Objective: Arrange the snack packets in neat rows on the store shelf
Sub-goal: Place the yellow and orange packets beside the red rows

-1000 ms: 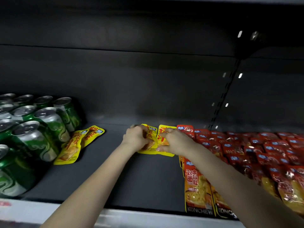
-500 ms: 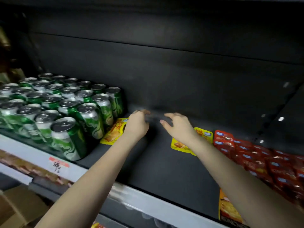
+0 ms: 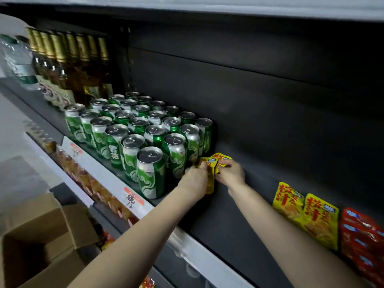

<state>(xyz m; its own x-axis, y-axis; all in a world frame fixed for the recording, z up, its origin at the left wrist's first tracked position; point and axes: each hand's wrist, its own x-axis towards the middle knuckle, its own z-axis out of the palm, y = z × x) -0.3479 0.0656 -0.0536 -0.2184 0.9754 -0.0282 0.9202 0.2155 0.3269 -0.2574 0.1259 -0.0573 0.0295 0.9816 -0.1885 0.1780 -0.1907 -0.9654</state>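
Gathering step (head view): both hands work on the loose yellow packets [image 3: 221, 157] lying hard against the green cans [image 3: 151, 171]. I judge this to be picking up strays to join a row.
Left grip: the left hand [image 3: 195, 179] curls its fingers over the nearer packet and holds it.
Right grip: the right hand [image 3: 230, 173] pinches the top of the farther packet. The two grips almost touch.
Packets' place: low on the shelf [image 3: 239, 215], under and between the grips, with the cans just left of them.
Row to join: a flat yellow pair [image 3: 320, 221] lies well right of the grips, with red packets [image 3: 361, 231] just beyond it.
Next move: probably lift clear of the cans, carry the packets right and lay them beside that pair with edges squared.
Hard to make out: the hands cover most of the held packets, so I cannot tell their count. The frame edge cuts off the red packets.
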